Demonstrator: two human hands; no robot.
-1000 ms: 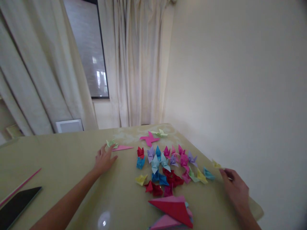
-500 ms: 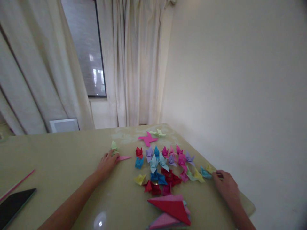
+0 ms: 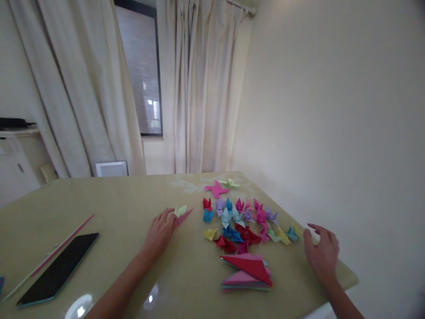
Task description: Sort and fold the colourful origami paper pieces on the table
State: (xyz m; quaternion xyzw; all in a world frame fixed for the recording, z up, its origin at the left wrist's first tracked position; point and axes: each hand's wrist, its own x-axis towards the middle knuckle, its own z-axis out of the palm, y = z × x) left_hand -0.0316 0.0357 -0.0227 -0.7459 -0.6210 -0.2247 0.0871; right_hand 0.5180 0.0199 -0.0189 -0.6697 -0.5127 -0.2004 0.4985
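Note:
My left hand (image 3: pixel 162 230) rests on the table left of the folded paper pieces. Its fingers are closed on a pale green paper crane (image 3: pixel 180 211), and a pink pointed paper piece (image 3: pixel 184 217) sticks out beside it. My right hand (image 3: pixel 322 252) is near the table's right edge with thumb and fingers apart. Nearest to it is a teal paper crane (image 3: pixel 292 234), next to a yellow one (image 3: pixel 283 237). Several small paper cranes in red, blue, purple and pink (image 3: pixel 261 216) stand grouped between my hands.
A stack of red and pink folded paper (image 3: pixel 247 268) lies near the front. Behind the group are a flat pink paper shape (image 3: pixel 216 189) and a pale green one (image 3: pixel 229 183). A dark tablet (image 3: pixel 59 268) and a thin pink-and-green stick (image 3: pixel 63 245) lie left. A wall borders the right.
My left hand has shifted with the pale green crane, which now sits nearer the group and lower. My right hand has let go of the cranes at the right end and drawn away. The view has swung left.

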